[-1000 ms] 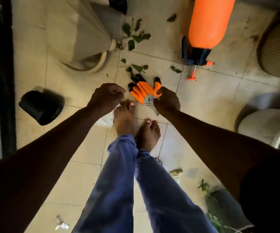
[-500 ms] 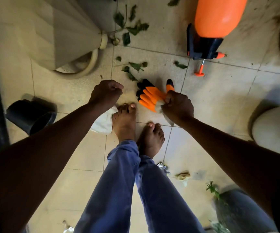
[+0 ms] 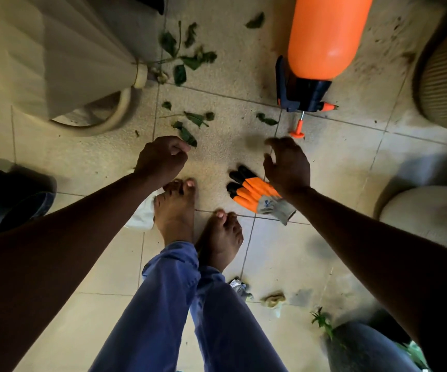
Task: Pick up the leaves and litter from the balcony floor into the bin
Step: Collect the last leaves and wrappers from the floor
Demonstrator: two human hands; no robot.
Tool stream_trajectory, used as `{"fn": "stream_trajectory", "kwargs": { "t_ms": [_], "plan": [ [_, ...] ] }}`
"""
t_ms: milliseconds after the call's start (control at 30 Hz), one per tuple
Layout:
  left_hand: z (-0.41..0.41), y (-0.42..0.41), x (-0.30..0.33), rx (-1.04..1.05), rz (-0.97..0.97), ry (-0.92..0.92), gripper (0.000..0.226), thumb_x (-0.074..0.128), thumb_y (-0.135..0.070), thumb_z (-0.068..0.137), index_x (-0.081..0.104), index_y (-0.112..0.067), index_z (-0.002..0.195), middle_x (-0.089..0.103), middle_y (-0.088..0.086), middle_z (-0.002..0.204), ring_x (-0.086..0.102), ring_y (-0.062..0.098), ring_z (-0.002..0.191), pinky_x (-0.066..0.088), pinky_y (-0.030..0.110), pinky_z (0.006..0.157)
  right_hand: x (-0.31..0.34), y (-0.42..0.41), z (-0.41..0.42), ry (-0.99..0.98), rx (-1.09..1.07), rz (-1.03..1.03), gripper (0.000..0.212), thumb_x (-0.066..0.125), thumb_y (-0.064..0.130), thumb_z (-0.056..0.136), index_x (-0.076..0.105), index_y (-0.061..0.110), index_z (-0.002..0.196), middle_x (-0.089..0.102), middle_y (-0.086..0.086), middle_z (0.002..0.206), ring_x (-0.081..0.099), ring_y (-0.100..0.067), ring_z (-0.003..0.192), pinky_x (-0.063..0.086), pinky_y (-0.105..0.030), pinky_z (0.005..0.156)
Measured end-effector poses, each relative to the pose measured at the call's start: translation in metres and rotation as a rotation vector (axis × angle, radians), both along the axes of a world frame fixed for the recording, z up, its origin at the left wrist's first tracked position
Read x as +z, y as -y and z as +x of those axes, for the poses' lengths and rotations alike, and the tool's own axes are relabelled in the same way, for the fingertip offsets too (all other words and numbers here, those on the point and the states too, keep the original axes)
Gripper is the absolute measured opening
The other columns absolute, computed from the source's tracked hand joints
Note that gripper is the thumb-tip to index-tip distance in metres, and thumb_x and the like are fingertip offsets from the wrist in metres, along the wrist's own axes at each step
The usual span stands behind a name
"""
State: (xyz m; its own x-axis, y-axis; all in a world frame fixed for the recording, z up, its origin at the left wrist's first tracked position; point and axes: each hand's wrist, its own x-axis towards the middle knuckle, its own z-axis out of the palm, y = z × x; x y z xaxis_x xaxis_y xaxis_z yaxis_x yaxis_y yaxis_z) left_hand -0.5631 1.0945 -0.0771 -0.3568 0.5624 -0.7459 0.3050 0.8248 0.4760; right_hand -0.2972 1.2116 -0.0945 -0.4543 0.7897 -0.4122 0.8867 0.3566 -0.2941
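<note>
Left grip (image 3: 163, 157) is curled, contents indeterminate; right grip (image 3: 286, 163) is wide, empty. Leaves (image 3: 190, 124) lie just beyond both; litter (image 3: 273, 299) behind. Bin unidentified. Most collection remains.

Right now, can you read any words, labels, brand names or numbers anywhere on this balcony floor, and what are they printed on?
No text here can be read.
Blue mark on the grey cuff of the orange glove: too small and blurred to read.
Orange sprayer bottle: no label showing.
Crumpled wrapper by the right foot: print too small to read.
</note>
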Motion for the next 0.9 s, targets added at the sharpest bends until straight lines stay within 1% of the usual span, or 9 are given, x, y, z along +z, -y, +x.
{"fn": "stream_trajectory", "kwargs": {
  "t_ms": [67, 167, 233, 300, 400, 500, 567, 633, 900],
  "plan": [
    [0.000, 0.000, -0.005, 0.000, 0.022, -0.006, 0.019, 0.061, -0.022, 0.091, 0.075, -0.027, 0.102, 0.072, -0.013, 0.112, 0.062, 0.005, 0.111, 0.042, 0.020, 0.088, -0.017, -0.017, -0.023, -0.003, -0.031, 0.067, 0.049, 0.059, 0.022, 0.090, 0.055, 0.025, 0.139, 0.055, -0.011, 0.131, 0.053, -0.034, 0.121, 0.053, -0.041, 0.088],
    [-0.001, 0.002, -0.010, 0.005, 0.027, -0.010, 0.021, 0.059, -0.021, 0.089, 0.075, -0.029, 0.099, 0.073, -0.015, 0.109, 0.063, 0.005, 0.110, 0.047, 0.025, 0.096, -0.040, -0.032, -0.045, 0.053, -0.110, 0.098, 0.053, 0.060, 0.016, 0.087, 0.054, 0.027, 0.139, 0.047, -0.012, 0.139, 0.048, -0.036, 0.123, 0.048, -0.040, 0.095],
    [-0.005, 0.006, -0.012, 0.032, 0.018, -0.009, 0.021, 0.059, -0.022, 0.088, 0.076, -0.030, 0.098, 0.073, -0.016, 0.107, 0.064, 0.004, 0.109, 0.048, 0.025, 0.097, -0.049, -0.034, -0.054, 0.084, -0.114, 0.148, 0.047, 0.056, 0.004, 0.084, 0.059, 0.021, 0.128, 0.051, -0.016, 0.132, 0.051, -0.040, 0.115, 0.049, -0.042, 0.091],
    [-0.009, 0.010, -0.014, 0.057, -0.002, 0.000, 0.021, 0.059, -0.022, 0.088, 0.076, -0.030, 0.099, 0.073, -0.015, 0.107, 0.063, 0.004, 0.109, 0.048, 0.026, 0.097, -0.052, -0.034, -0.062, 0.062, -0.140, 0.135, 0.037, 0.048, -0.003, 0.082, 0.064, 0.012, 0.111, 0.058, -0.020, 0.115, 0.057, -0.042, 0.104, 0.051, -0.039, 0.079],
    [-0.015, 0.019, -0.015, 0.091, -0.028, 0.020, 0.022, 0.058, -0.023, 0.088, 0.076, -0.030, 0.100, 0.074, -0.012, 0.107, 0.063, 0.006, 0.109, 0.049, 0.027, 0.098, -0.045, -0.024, -0.081, -0.085, -0.154, 0.076, 0.029, 0.047, -0.003, 0.080, 0.067, 0.011, 0.097, 0.063, -0.016, 0.099, 0.063, -0.039, 0.090, 0.038, -0.031, 0.066],
    [-0.017, 0.028, -0.014, 0.114, -0.036, 0.025, 0.023, 0.057, -0.022, 0.089, 0.076, -0.030, 0.100, 0.074, -0.013, 0.105, 0.063, 0.006, 0.109, 0.050, 0.028, 0.097, -0.030, -0.004, -0.107, -0.285, -0.049, -0.034, 0.041, 0.061, 0.000, 0.084, 0.064, 0.015, 0.121, 0.059, -0.012, 0.115, 0.065, -0.031, 0.088, 0.046, -0.031, 0.074],
    [-0.019, 0.033, -0.011, 0.137, -0.039, 0.032, 0.025, 0.056, -0.020, 0.088, 0.075, -0.029, 0.102, 0.075, -0.012, 0.104, 0.064, 0.007, 0.109, 0.050, 0.029, 0.098, -0.026, 0.005, -0.124, -0.312, 0.041, -0.085, 0.058, 0.066, 0.000, 0.085, 0.055, 0.019, 0.138, 0.051, -0.013, 0.128, 0.067, -0.030, 0.093, 0.052, -0.036, 0.082],
    [-0.020, 0.037, -0.008, 0.165, -0.043, 0.047, 0.026, 0.056, -0.019, 0.088, 0.076, -0.028, 0.102, 0.075, -0.012, 0.103, 0.065, 0.006, 0.109, 0.049, 0.029, 0.100, -0.028, 0.010, -0.139, -0.282, 0.096, -0.086, 0.062, 0.063, -0.002, 0.087, 0.052, 0.021, 0.143, 0.047, -0.015, 0.133, 0.066, -0.033, 0.101, 0.055, -0.040, 0.088],
    [-0.027, 0.045, -0.006, 0.298, -0.053, 0.156, 0.024, 0.056, -0.023, 0.083, 0.076, -0.031, 0.093, 0.077, -0.011, 0.095, 0.070, 0.015, 0.099, 0.054, 0.039, 0.097, -0.042, 0.009, -0.161, -0.110, 0.191, -0.065, 0.014, 0.056, 0.002, 0.088, 0.064, 0.009, 0.096, 0.057, -0.016, 0.107, 0.063, -0.039, 0.082, 0.055, -0.040, 0.073]
  ]
}}
